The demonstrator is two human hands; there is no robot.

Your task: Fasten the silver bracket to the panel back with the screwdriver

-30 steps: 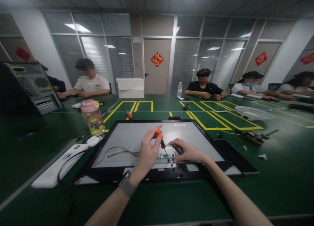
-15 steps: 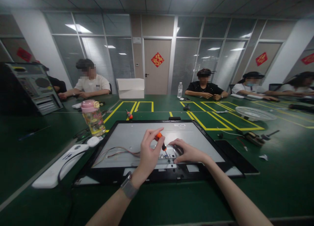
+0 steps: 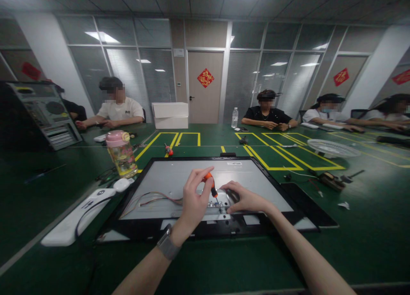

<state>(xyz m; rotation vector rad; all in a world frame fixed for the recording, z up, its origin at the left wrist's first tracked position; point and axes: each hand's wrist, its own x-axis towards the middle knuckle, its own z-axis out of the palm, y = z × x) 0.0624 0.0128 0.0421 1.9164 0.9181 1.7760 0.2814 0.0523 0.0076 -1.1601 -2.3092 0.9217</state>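
A monitor panel (image 3: 179, 175) lies face down on the green table, its grey metal back in a black frame. My left hand (image 3: 194, 203) is closed around an orange-and-black screwdriver (image 3: 211, 186), whose tip points down at a small metal board (image 3: 218, 205) near the panel's front edge. My right hand (image 3: 245, 197) rests on that board, fingers curled and pressing on it. Coloured wires (image 3: 153, 197) run left from the board across the panel. A watch sits on my left wrist.
A pink-lidded bottle (image 3: 121, 153), a white mouse (image 3: 121, 184) and a white device (image 3: 73, 216) lie left of the panel. A computer case (image 3: 45, 113) stands far left. A black cover (image 3: 307, 205) and small parts lie right. Several people sit at the far side.
My left hand's fingers have shifted slightly around the screwdriver handle, which has tilted a little. My right hand and the panel stay where they were.
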